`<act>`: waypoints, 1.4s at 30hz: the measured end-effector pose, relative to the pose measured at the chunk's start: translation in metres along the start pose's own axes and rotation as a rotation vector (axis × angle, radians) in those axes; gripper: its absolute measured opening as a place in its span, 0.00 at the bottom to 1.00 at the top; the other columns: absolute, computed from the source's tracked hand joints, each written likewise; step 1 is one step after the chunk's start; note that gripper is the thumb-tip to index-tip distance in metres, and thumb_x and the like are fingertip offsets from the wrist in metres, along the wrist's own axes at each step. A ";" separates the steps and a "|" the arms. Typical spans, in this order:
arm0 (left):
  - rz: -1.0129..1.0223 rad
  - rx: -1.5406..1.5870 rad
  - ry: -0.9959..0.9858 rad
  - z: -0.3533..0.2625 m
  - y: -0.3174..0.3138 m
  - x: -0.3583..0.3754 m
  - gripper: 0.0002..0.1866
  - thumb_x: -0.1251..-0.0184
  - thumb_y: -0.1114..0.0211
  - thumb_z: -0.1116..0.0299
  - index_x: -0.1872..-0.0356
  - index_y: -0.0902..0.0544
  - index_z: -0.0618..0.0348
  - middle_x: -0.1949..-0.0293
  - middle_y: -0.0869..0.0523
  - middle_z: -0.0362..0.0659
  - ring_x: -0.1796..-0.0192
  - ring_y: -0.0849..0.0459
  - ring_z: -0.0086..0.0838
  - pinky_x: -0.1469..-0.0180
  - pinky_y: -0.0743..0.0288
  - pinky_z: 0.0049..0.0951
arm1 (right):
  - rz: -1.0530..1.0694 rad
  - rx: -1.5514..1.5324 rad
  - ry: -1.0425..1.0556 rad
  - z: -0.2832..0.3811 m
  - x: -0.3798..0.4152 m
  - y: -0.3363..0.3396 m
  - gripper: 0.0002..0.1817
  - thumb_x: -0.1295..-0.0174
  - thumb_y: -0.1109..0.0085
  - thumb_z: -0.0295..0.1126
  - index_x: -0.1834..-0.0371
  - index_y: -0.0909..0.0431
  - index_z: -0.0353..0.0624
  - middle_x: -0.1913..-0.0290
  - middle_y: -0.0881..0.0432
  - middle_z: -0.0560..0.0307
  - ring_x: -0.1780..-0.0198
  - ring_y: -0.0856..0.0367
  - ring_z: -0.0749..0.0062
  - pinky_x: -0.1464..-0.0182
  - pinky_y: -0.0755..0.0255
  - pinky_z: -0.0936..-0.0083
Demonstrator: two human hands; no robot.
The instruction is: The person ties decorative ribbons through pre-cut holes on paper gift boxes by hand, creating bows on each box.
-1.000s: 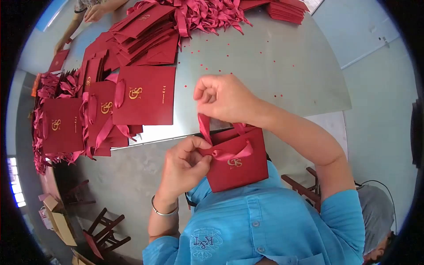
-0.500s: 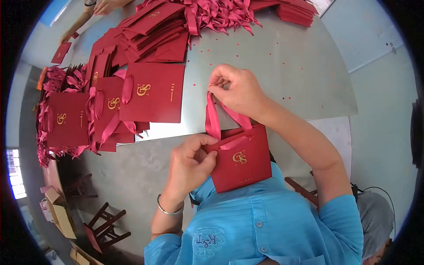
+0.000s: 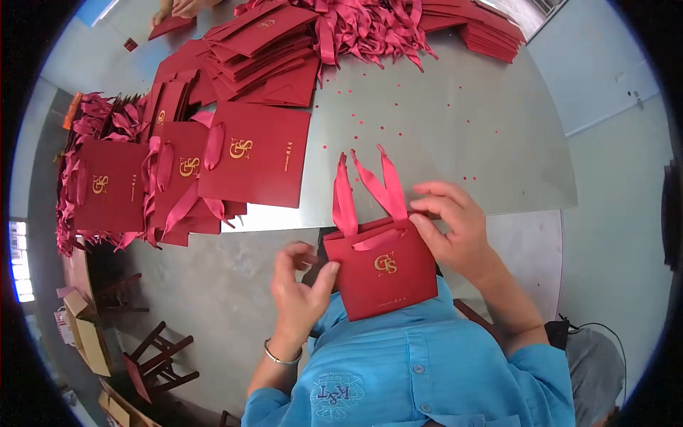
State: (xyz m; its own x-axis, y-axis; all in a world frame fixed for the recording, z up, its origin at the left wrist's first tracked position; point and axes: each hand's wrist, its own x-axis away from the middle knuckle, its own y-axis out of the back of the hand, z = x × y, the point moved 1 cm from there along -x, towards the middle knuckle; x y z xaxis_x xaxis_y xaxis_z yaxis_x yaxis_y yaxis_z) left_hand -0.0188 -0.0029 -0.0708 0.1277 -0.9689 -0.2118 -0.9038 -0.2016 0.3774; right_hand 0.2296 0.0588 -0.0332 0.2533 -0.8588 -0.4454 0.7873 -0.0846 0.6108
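Note:
A small dark-red paper gift bag (image 3: 377,274) with a gold monogram leans against the front of my blue shirt. Pink ribbons (image 3: 345,199) stand up out of its top, their ends loose, and a short length of ribbon runs across its front. My left hand (image 3: 302,288), with a bangle at the wrist, is at the bag's left edge, thumb touching it and fingers apart. At the upper right corner is my right hand (image 3: 455,228), its thumb by the rim and its fingers spread near the ribbon.
Finished-looking red bags with ribbons (image 3: 256,153) lie at the table's left. Behind them are stacked flat bags (image 3: 260,57) and a heap of pink ribbons (image 3: 370,32). Small red dots dot the table (image 3: 512,164). Another person's hands (image 3: 188,8) show at the far left. A wooden stool (image 3: 160,359) stands below.
My right hand has let go of the ribbon and come down to the bag's upper right corner. My left fingers have loosened from the rim. The other person's hands have shifted.

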 end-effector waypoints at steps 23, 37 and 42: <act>0.056 0.640 0.365 -0.049 0.032 -0.047 0.11 0.35 0.34 0.74 0.54 0.16 0.67 0.63 0.13 0.39 0.63 0.18 0.18 0.58 0.21 0.21 | -0.081 -0.263 -0.316 -0.032 0.003 0.025 0.06 0.39 0.41 0.19 0.59 0.20 0.36 0.60 0.18 0.61 0.64 0.22 0.84 0.63 0.27 0.85; -0.896 -0.147 -0.436 -0.030 0.239 -0.149 0.14 0.31 0.36 0.68 0.53 0.18 0.70 0.61 0.13 0.42 0.60 0.19 0.18 0.57 0.24 0.21 | -0.103 -0.543 -0.447 -0.055 0.005 0.021 0.02 0.35 0.44 0.22 0.62 0.21 0.38 0.69 0.21 0.66 0.68 0.28 0.88 0.66 0.33 0.88; -0.858 -0.072 -0.147 0.021 0.246 -0.150 0.16 0.35 0.32 0.65 0.59 0.19 0.71 0.64 0.14 0.42 0.63 0.20 0.19 0.59 0.24 0.22 | -0.089 -0.516 -0.399 -0.061 0.005 0.023 0.02 0.35 0.44 0.21 0.62 0.21 0.37 0.68 0.21 0.66 0.68 0.28 0.88 0.65 0.34 0.88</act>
State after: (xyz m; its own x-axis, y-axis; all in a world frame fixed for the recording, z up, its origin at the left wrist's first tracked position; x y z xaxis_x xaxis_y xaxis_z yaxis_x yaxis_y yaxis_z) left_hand -0.2686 0.0959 0.0346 0.6942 -0.4509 -0.5611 -0.4907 -0.8667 0.0894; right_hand 0.2831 0.0835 -0.0611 0.0256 -0.9895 -0.1422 0.9893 0.0046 0.1461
